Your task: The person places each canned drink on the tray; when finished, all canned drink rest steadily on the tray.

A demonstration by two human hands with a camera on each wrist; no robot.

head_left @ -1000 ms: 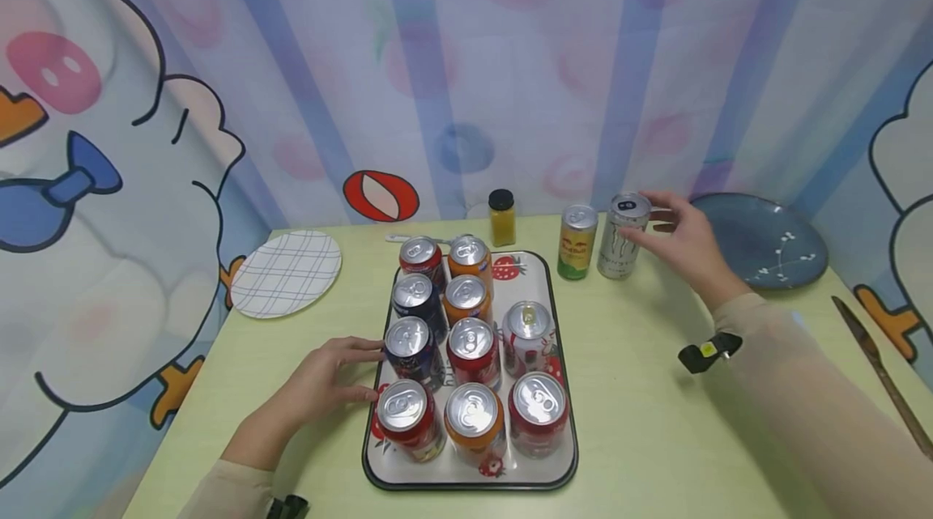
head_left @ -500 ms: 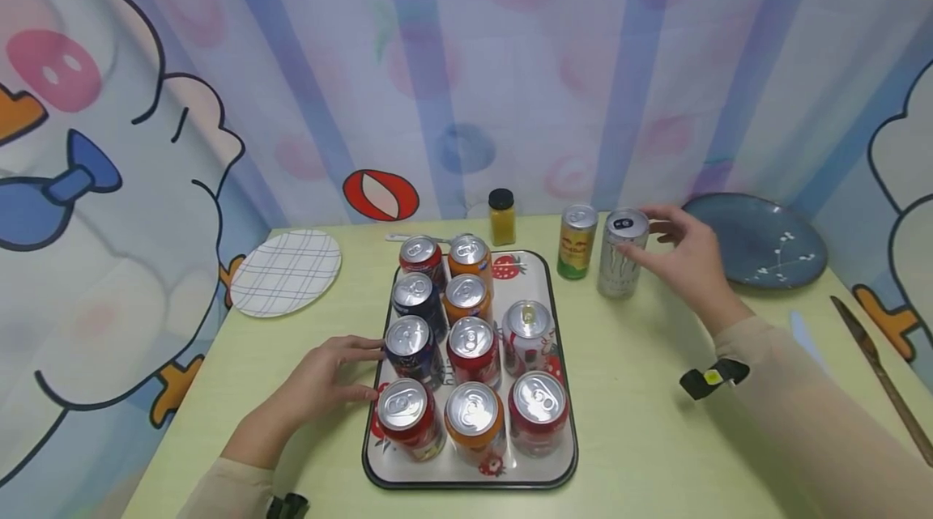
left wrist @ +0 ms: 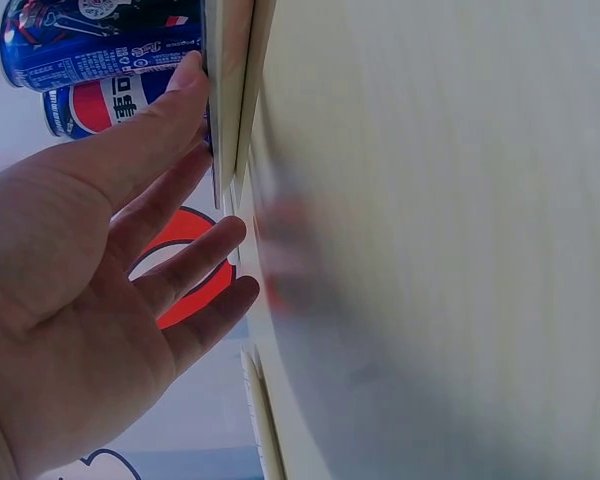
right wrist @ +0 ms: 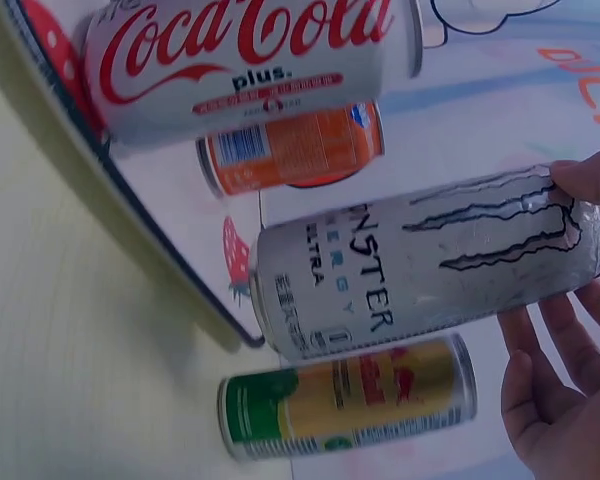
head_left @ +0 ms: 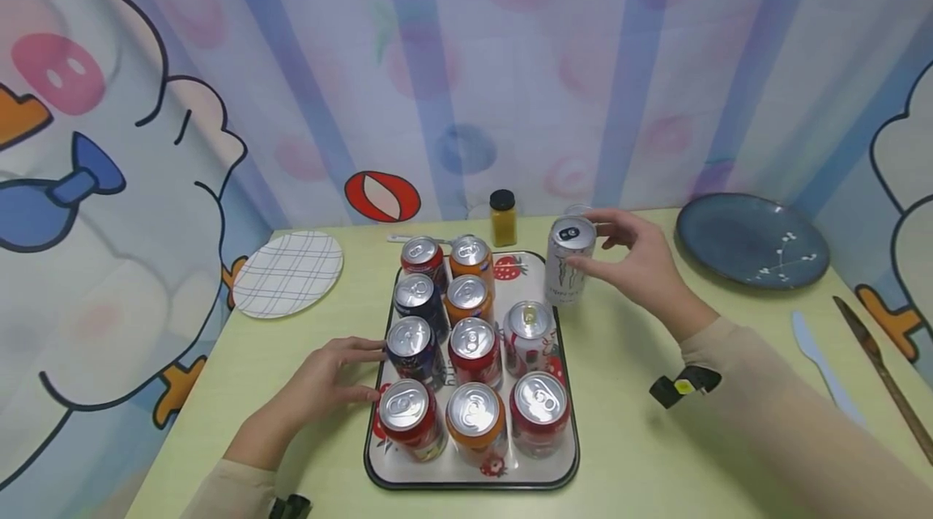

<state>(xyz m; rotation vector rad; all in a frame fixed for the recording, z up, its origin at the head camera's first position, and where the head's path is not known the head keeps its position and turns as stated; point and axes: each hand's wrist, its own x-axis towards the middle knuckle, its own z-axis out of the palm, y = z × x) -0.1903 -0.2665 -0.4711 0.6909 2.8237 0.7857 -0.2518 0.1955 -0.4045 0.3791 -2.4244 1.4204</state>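
Observation:
In the head view my right hand (head_left: 641,264) grips a white Monster can (head_left: 564,268) near its top. The can is upright beside the tray's far right edge, and its base looks raised in the right wrist view. A gold and green Red Bull can (right wrist: 350,400) stands behind it, mostly hidden in the head view. Several soda cans stand on the strawberry-print tray (head_left: 525,284), among them a white Coca-Cola plus can (head_left: 528,337) and a dark blue can (head_left: 410,349). My left hand (head_left: 321,377) touches the tray's left edge with thumb and finger, its fingers extended.
A yellow jar with a black lid (head_left: 503,219) stands behind the tray. A checked plate (head_left: 287,274) lies at the left, a dark blue plate (head_left: 751,240) at the right. A pale blue knife (head_left: 824,365) and a brown-handled knife (head_left: 882,373) lie on the right.
My right hand has lifted the Monster can and carried it left, from beside the Red Bull can to in front of it, near the tray. My left hand has stayed at the tray's edge.

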